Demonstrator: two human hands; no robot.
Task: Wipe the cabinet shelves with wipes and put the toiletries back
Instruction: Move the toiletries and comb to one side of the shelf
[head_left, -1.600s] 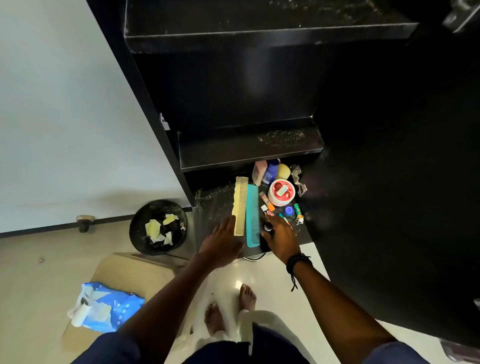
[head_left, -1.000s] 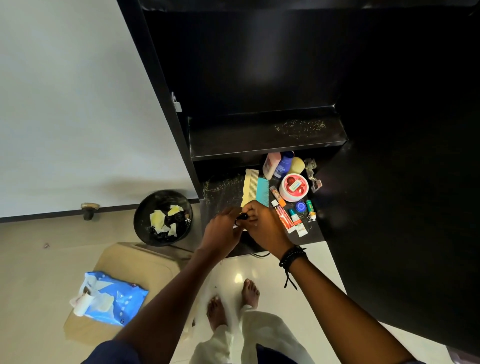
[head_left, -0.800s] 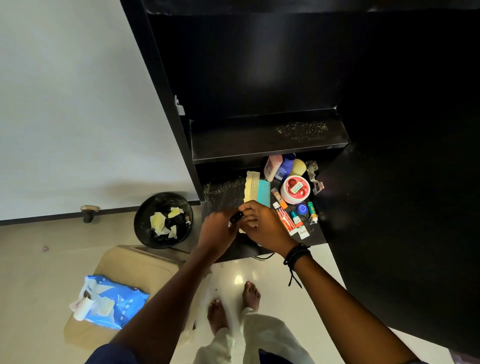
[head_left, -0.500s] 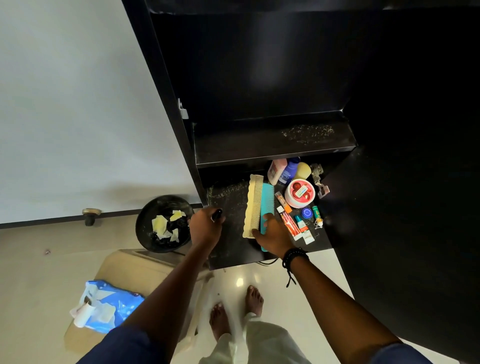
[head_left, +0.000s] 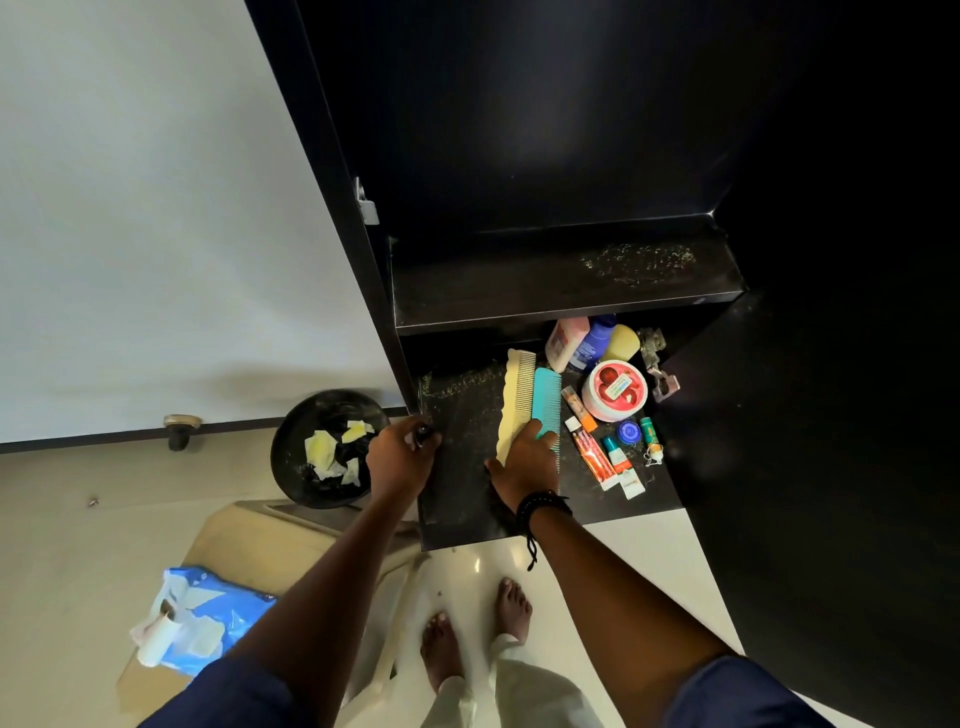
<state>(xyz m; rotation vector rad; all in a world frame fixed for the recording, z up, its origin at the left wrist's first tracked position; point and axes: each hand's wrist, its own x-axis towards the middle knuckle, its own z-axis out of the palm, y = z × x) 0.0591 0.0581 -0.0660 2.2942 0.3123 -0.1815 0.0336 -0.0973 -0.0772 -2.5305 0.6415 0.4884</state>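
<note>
The black cabinet's bottom shelf (head_left: 462, 410) holds the toiletries: a yellow comb (head_left: 517, 400), a teal comb (head_left: 546, 392), a red-lidded white jar (head_left: 614, 389), several small bottles (head_left: 582, 345) and tubes (head_left: 592, 457). My right hand (head_left: 524, 462) lies over the lower ends of both combs, thumb spread to the left. At the shelf's left edge my left hand (head_left: 400, 460) grips a small black object (head_left: 422, 432). The middle shelf (head_left: 519, 286) is bare, with dusty specks at its right.
A black bin (head_left: 301, 457) with used wipes stands on the floor left of the cabinet. A blue wipes pack (head_left: 213, 618) lies on a beige plastic chair (head_left: 260, 540). The open cabinet door (head_left: 831, 441) is on the right. My bare feet (head_left: 467, 634) stand below.
My right hand passed the small black object to my left hand, which carried it to the shelf's left edge. The right hand then moved onto the combs' lower ends.
</note>
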